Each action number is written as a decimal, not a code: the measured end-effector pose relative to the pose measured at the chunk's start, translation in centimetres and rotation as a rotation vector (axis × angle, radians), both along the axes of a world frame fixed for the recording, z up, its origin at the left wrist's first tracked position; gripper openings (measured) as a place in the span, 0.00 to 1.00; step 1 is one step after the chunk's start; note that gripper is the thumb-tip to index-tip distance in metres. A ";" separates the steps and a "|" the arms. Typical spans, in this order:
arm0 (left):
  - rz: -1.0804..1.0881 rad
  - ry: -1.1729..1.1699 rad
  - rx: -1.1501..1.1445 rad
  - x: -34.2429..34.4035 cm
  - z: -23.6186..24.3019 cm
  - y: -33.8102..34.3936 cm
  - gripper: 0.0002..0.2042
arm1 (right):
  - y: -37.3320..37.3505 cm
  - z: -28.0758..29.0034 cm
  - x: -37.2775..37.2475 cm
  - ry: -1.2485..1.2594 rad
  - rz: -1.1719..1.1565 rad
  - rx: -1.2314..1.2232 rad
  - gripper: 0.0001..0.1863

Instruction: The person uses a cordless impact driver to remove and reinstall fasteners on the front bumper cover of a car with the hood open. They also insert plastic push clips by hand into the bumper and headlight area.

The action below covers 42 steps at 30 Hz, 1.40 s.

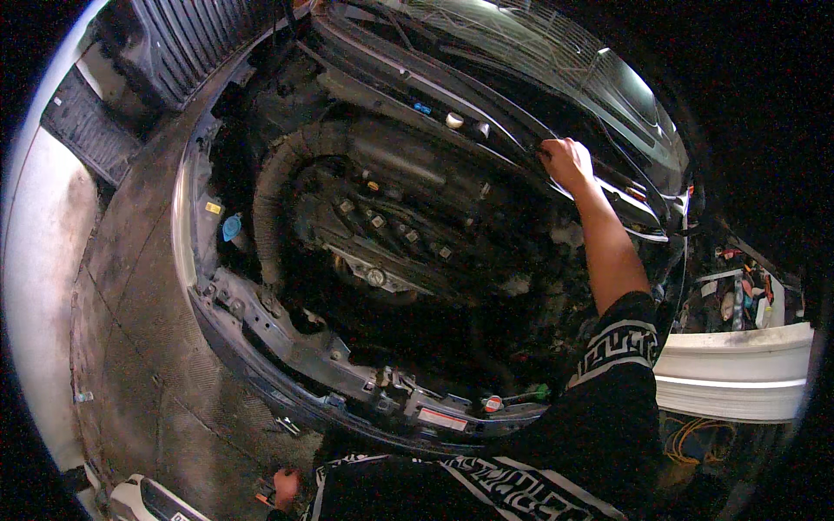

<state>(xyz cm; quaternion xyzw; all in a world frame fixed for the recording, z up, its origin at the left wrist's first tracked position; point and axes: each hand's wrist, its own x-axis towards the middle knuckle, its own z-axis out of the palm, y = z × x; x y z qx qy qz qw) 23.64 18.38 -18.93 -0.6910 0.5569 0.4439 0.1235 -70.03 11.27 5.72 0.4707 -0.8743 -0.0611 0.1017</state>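
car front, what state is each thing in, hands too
right hand, fingers bent near the windshield; grip unclear
left hand, fingers curled by a small orange-and-dark thing; hold unclear
engine, exposed
blue cap, seemingly closed
ribbed hose, bent in a curve
yellow cable, in loose loops

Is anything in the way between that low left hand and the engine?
Yes: the car's front frame lies between the left hand and the engine. The right hand is past that frame, by the dark trim below the windshield.
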 end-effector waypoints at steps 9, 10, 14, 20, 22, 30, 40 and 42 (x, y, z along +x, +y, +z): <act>0.115 -0.042 -0.718 -6.9 4.2 -7.1 0.10 | 3.6 1.2 2.1 -0.150 0.053 -0.504 0.11; 0.130 -0.021 -0.827 -8.1 4.4 -7.9 0.10 | 3.9 1.1 2.1 -0.119 0.049 -0.509 0.14; 0.055 0.249 -0.656 -12.6 4.9 -11.1 0.13 | 3.4 0.4 1.4 -0.131 0.008 -0.406 0.15; -0.062 0.156 -0.619 -13.4 4.1 -10.0 0.13 | 1.3 -0.3 0.0 -0.118 0.000 -0.166 0.12; -0.022 0.103 -0.528 -11.8 3.5 -9.2 0.13 | 0.8 -0.4 -0.6 -0.167 -0.055 -0.070 0.11; 0.024 0.038 0.016 -5.6 2.8 -4.8 0.11 | 0.0 -1.0 -0.5 -0.006 -0.024 -0.015 0.10; 0.190 0.022 0.114 -5.7 4.9 -3.7 0.13 | -0.4 -0.5 -1.2 -0.074 -0.098 0.126 0.11; 0.138 0.024 0.112 -5.3 4.5 -4.0 0.13 | -0.5 -0.5 -1.5 -0.074 -0.092 0.134 0.11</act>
